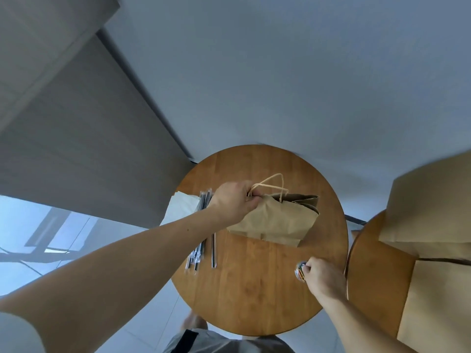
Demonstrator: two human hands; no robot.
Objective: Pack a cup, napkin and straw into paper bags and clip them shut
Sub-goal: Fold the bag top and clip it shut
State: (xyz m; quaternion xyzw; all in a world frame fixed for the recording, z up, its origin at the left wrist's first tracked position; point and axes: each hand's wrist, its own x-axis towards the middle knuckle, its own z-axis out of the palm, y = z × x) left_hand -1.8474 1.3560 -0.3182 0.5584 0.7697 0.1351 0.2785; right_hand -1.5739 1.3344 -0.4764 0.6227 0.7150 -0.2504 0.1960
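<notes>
The left hand [235, 203] gripped the brown paper bag [277, 220] by its twisted handles, steadying it on the round wooden table [254, 289] for clipping. The right hand [323, 278] reached bent fingers into a small clear tub of coloured clips [300, 271]; whether they pinched one, I couldn't tell.

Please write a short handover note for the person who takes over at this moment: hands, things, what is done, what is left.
Left hand grips the paper bag by its top and handles, on the round table.
Right hand reaches into the clip tub; a clip in its fingers cannot be seen.
Straws and napkins lie left; spare bags right.
Bag contents hidden. To do: clip it shut.
</notes>
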